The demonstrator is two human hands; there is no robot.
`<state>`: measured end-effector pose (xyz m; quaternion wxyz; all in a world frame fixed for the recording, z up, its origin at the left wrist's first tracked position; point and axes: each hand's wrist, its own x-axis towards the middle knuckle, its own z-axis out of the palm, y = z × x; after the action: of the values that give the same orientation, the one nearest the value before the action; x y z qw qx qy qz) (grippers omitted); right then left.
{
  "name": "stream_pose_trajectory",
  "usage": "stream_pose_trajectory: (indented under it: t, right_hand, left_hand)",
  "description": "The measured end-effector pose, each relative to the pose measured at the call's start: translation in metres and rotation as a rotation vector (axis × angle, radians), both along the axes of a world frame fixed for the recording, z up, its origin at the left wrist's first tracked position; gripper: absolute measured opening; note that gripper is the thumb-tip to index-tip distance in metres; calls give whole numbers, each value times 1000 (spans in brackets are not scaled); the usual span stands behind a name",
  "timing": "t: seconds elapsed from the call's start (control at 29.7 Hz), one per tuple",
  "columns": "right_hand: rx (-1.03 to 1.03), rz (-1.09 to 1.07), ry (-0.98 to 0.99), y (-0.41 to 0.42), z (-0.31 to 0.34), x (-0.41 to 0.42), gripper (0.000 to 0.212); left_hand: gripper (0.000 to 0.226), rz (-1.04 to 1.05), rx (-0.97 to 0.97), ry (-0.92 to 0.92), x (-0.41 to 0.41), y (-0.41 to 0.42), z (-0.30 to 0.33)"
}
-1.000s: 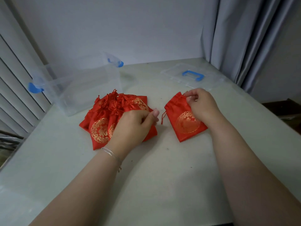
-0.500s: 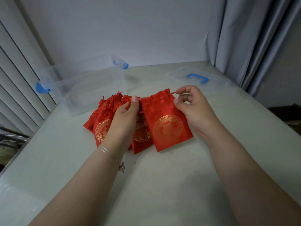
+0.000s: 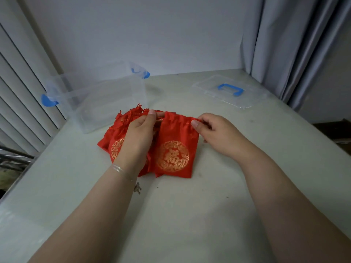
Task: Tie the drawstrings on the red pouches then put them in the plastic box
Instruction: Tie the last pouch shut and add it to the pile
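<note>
A red pouch [image 3: 174, 147] with a gold round emblem hangs upright over the table between my hands, its top gathered. My left hand [image 3: 140, 137] pinches the drawstring at the pouch's upper left corner. At the upper right corner my right hand [image 3: 214, 133] pinches the other drawstring end. Behind my left hand lies a pile of several more red pouches [image 3: 117, 133], partly hidden by the hand. The clear plastic box [image 3: 98, 103] with blue latches stands open at the back left, with nothing visible inside.
The box's clear lid [image 3: 228, 92] with a blue handle lies flat at the back right. Grey curtains [image 3: 284, 44] hang at the right, window blinds [image 3: 19, 101] at the left. The white table [image 3: 190, 215] drops off at its right edge.
The pouch went from lying on the table under my right hand to being held up between both hands. Its top is now drawn narrower and more gathered than half a second ago.
</note>
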<state>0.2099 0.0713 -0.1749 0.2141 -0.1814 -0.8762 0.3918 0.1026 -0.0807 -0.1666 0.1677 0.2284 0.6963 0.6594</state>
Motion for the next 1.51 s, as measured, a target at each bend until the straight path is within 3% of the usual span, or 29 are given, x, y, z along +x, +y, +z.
stream_pose_trajectory:
  t: [0.17,0.37,0.54,0.67,0.94,1.04,1.14,1.31,1.41,1.51]
  right_hand:
    - [-119,-95,97,3,5,1,25]
    - [-343,-186,115,10,3,2,24]
    - [-379,-219,2,11,-6,-4,25]
    - [-334,-205,-80,7,-15,-13,26]
    - [-234,-202,-129,9,-22,-19,26]
    - [-205,-115,-65,7,-16,-13,23]
    - [-19,25,19,-4,-12,-9,16]
    - [123,190,131,-17,-12,-9,16]
    - [80,147,209,-17,-8,-6,30]
    - [-28,-38,259,-11,2,1,45]
  left_hand:
    - [48,84,-106,183,-9,-2,-2]
    - [46,22,208,-40,-15,2,-2]
    - [45,-239,443,91,0,3,-5]
    - [42,-427,272,282,16,3,-4]
    - [25,-327,-234,926,1,5,-12]
    - [18,-251,-362,904,-7,5,-14]
    - [26,-214,-406,820,-8,5,-16]
    - [6,-123,-375,927,-2,8,-19]
    - [4,-121,-340,921,0,8,-19]
    - [16,-155,-300,869,0,6,-16]
